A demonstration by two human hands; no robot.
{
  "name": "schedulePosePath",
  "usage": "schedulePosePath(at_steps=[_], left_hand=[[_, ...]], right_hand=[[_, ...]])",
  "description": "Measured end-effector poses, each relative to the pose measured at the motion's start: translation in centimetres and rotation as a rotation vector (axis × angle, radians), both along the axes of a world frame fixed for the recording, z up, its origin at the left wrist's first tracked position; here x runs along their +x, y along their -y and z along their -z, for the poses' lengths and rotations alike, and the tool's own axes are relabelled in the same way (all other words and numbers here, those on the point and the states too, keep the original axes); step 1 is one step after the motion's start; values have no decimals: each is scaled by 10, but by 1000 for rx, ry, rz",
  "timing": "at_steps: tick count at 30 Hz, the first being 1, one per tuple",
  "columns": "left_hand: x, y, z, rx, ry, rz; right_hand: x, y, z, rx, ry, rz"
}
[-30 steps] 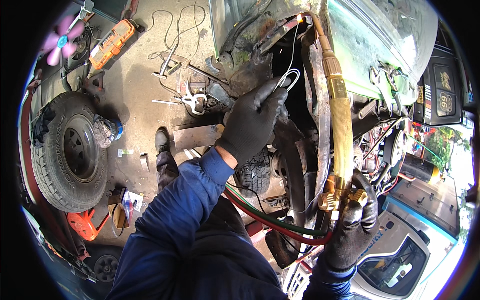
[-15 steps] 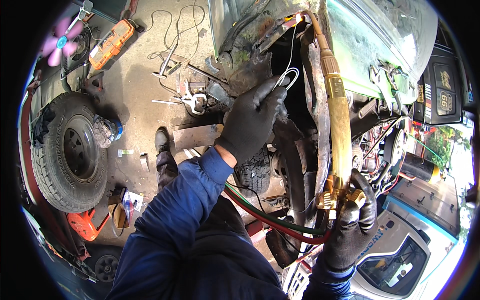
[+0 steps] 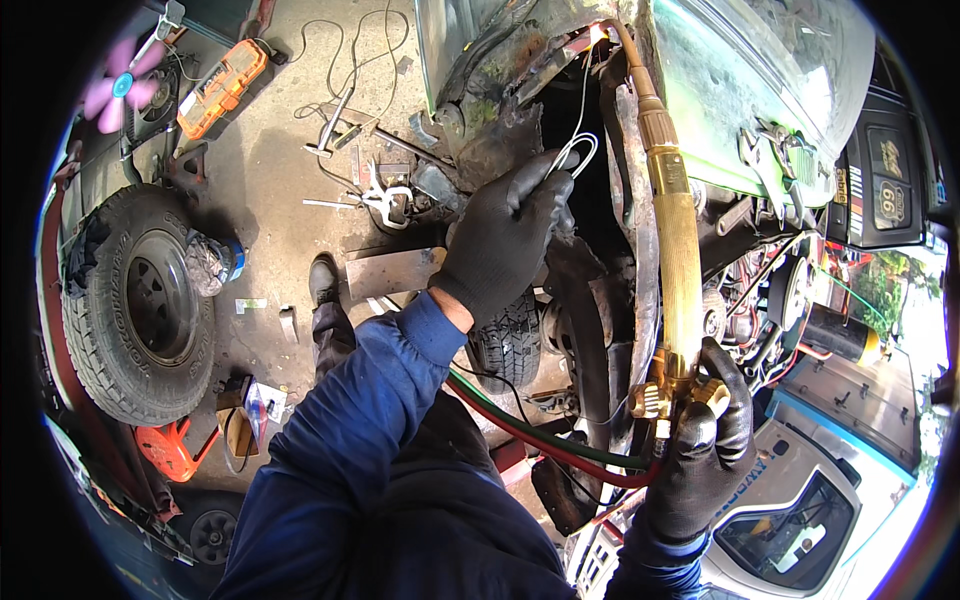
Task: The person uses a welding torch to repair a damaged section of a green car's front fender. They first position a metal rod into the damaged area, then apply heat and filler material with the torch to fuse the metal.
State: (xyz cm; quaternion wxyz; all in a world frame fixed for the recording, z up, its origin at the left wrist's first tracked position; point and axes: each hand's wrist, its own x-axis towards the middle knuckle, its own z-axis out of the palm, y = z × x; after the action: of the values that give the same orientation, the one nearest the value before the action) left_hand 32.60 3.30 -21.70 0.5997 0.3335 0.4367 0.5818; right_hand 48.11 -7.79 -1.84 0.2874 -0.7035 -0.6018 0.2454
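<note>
Pinched in my left hand (image 3: pixel 505 240), gloved in black, is a thin filler wire (image 3: pixel 584 95), doubled into a loop near my fingers. Its free end runs up to a glowing spot (image 3: pixel 598 33) on the rusty car body. My right hand (image 3: pixel 705 465), also gloved, is closed around the valve end of a brass welding torch (image 3: pixel 681 250). The torch's bent copper-coloured tip (image 3: pixel 630 45) points at the same glow. From its base, a red hose (image 3: pixel 560 457) and a green hose (image 3: pixel 585 459) run left below the car body.
A jagged metal edge (image 3: pixel 645 240) lies beside the torch, with the green panel (image 3: pixel 715 100) to the right bearing locking pliers (image 3: pixel 762 165). On the floor are a hammer (image 3: pixel 327 138), a white clamp (image 3: pixel 386 195), a metal plate (image 3: pixel 395 272) and a large wheel (image 3: pixel 150 300).
Both hands, the wire and the torch stay almost still. The glow at the torch tip looks slightly different.
</note>
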Motion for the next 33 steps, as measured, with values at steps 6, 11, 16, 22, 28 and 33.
schedulePosePath(at_steps=[6, 11, 16, 22, 28, 33], left_hand=[[0, 0, 2, 28, -21, -11], [2, -4, 4, 124, -52, -36], [-4, -2, 2, 10, -34, 21], [-5, -3, 1, 29, -64, 10], [-3, -2, 3, 31, -67, 9], [-1, -4, 4, 80, -95, 3]], right_hand=[[-2, 1, -1, -12, 44, 10], [-2, 0, 1, -10, 12, -1], [-2, 0, 2, -5, -2, -3], [-2, -1, 3, 5, -22, -11], [0, 0, 1, -9, -64, 1], [0, 0, 5, 17, -16, -7]])
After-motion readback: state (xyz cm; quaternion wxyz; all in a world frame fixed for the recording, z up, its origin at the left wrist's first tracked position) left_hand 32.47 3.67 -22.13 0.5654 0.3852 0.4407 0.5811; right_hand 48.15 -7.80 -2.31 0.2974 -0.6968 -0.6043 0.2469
